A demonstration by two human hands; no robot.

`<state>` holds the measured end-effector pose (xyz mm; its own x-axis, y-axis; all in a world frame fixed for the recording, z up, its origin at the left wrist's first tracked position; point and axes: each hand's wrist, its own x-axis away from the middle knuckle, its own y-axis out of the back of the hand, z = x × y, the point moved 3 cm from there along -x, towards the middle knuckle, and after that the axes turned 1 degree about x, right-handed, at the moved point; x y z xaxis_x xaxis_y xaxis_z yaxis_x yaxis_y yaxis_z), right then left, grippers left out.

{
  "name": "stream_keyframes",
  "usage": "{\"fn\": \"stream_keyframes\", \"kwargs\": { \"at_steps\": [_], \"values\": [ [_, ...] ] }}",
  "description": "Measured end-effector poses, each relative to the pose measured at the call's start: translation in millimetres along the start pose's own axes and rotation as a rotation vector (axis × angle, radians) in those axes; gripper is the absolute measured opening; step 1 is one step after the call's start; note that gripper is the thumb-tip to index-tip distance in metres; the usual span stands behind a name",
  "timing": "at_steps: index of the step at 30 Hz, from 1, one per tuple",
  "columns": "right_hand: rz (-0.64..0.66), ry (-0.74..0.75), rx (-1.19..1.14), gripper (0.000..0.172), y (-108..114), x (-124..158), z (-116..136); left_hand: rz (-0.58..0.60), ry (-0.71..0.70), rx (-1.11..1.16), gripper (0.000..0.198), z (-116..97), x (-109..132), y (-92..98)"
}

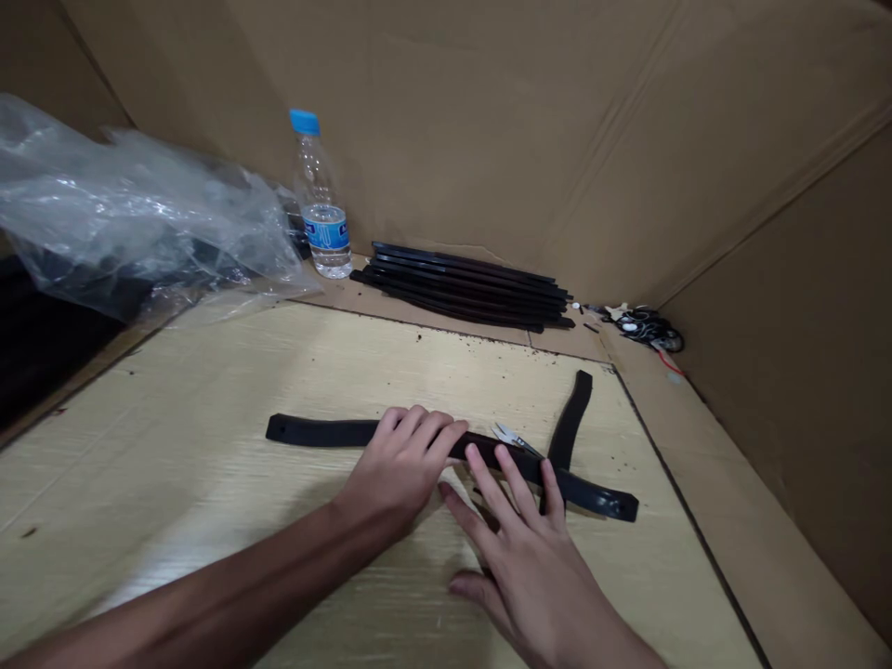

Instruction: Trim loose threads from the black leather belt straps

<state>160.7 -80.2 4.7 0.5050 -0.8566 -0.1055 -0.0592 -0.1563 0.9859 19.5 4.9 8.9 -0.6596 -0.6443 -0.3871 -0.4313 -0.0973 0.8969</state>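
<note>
Clasping black strip [313,431]: left grip [400,463] curled; right grip [526,544] splayed, touching.

The left grip [404,460] clasps a black strip [324,432] that the right grip [528,548] touches.

Dim, diffuse light leaves the cardboard walls [460,111] murky, darkest at the upper left. Pale glare streaks the surface [209,400] at lower left, the plastic bag [139,204] glints, and soft shadows lie beneath the hands [404,460]; fine detail looks smeared.
</note>
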Motion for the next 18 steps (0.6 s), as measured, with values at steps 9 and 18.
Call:
{"fn": "stream_keyframes", "kwargs": {
  "at_steps": [9, 18],
  "values": [
    [-0.045, -0.059, 0.044, 0.056, 1, -3, -5, -0.021, 0.013, -0.027, 0.031, -1, 1, 2.6],
    [-0.273, -0.3, -0.289, 0.053, 4, 6, -42, -0.119, -0.215, -0.132, 0.037, -9, 0, 1.1]
  ]
}}
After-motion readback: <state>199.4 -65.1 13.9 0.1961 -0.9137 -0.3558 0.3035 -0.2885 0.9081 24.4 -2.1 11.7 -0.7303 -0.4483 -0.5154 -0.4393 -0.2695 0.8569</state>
